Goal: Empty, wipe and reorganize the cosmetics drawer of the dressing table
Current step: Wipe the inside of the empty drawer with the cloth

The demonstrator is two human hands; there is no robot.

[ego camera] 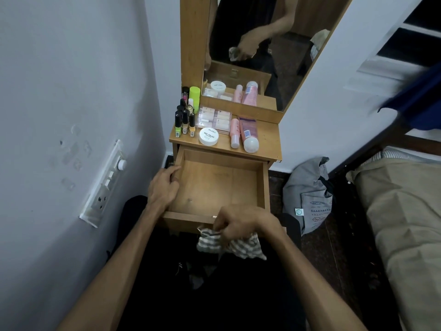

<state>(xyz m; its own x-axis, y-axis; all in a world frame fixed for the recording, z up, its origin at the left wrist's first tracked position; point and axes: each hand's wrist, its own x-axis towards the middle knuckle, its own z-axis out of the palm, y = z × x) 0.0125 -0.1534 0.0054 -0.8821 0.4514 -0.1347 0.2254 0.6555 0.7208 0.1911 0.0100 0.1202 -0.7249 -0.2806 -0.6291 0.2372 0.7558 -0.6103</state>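
Note:
The wooden drawer (261, 185) of the dressing table stands pulled out, with nothing inside it. My left hand (163, 186) grips its left wall. My right hand (238, 223) is at the drawer's front edge, shut on a grey-and-white striped cloth (241, 247) that hangs below it. On the tabletop (268, 137) stand several nail polish bottles (185, 123), a white nail polish remover jar (208, 136), a clear case of small items (216, 119), and two pink bottles (248, 133) lying flat.
A mirror (257, 44) rises behind the tabletop. A wall with a switch panel (105, 185) is close on the left. A grey bag (307, 194) sits on the floor to the right, and a bed (403, 211) lies beyond it.

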